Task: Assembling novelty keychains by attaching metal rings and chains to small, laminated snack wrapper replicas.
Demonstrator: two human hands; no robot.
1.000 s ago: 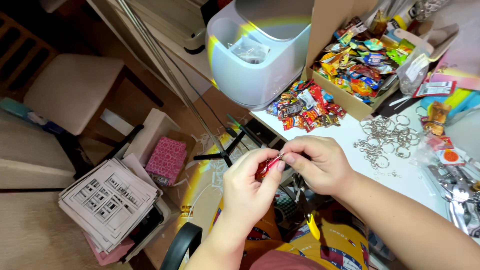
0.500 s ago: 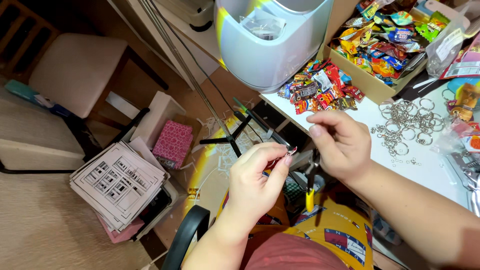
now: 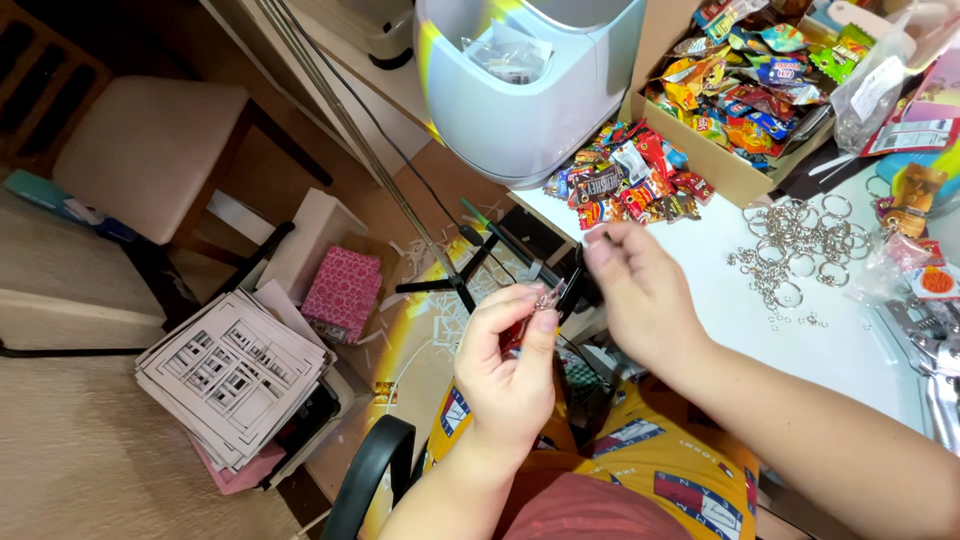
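Far left, off the desk, a beige cushioned chair stands on the floor, and nearer the middle a stack of printed sheets lies beside a pink patterned box, with scraps of paper strewn over the floor toward the black tripod legs. The left hand is below the desk's near left corner, out over the floor, its fingers closed in a pinch on a small red charm with a clear tip; what the piece is exactly is hard to make out, most of it being hidden by the fingers. The right hand is just beside it at the desk's left edge, thumb and forefinger pinched narrowly; whether they hold anything I cannot tell. A pale grey bin stands at the desk's far left corner, its top cut off by the frame. The white desk has bare room along its near edge; further back lie a heap of wrapped sweets, a cardboard box of sweets and a scatter of metal key rings. The right edge is cropped.
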